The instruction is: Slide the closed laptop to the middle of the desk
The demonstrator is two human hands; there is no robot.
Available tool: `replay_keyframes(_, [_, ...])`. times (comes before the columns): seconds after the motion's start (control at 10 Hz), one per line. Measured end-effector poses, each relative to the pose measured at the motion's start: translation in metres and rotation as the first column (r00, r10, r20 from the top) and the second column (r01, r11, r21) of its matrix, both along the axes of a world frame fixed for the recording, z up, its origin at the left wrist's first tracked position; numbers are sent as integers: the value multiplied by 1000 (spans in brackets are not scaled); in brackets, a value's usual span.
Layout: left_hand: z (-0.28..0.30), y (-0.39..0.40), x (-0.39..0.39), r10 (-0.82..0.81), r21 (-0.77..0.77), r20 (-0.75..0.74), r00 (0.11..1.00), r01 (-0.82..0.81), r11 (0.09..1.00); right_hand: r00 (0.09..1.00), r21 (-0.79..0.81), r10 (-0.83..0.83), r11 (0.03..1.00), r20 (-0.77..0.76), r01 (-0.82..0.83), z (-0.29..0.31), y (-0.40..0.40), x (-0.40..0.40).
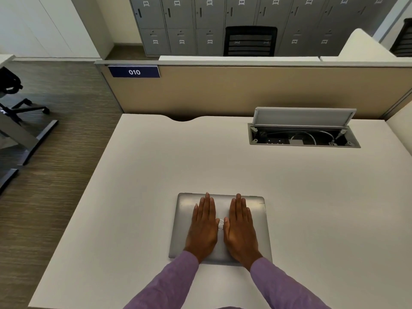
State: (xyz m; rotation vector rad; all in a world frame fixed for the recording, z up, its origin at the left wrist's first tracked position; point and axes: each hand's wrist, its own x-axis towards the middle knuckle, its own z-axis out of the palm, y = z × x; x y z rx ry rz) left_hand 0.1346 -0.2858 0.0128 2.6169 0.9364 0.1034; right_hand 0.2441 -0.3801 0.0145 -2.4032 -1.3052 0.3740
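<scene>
While the closed silver metal laptop (258, 221) lay near the pale surface (156, 166) edge, left hand (203, 228) and right hand (240, 229) were pressed flat, fingers extended; a forward push was judged next.

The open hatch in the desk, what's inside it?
Inside the hatch, under its raised lid, lie looping pale cables and what look like dark sockets along the bottom. The lid and near rim hide the rest, so the depth stays unseen.

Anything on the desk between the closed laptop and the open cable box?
Nothing: in the head view, bare desk separates laptop from cable box.
</scene>
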Motion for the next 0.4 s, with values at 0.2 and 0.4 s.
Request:
replay_keyframes(0.2, [3,-1,2,-5,6,16,1000,5,1000,1000,2,-6,1000,14,6,-3,0,1])
replay_keyframes(0.4, [13,7,10,-8,21,66,998,7,1000,1000,44,-21,999,23,20,5,6,10])
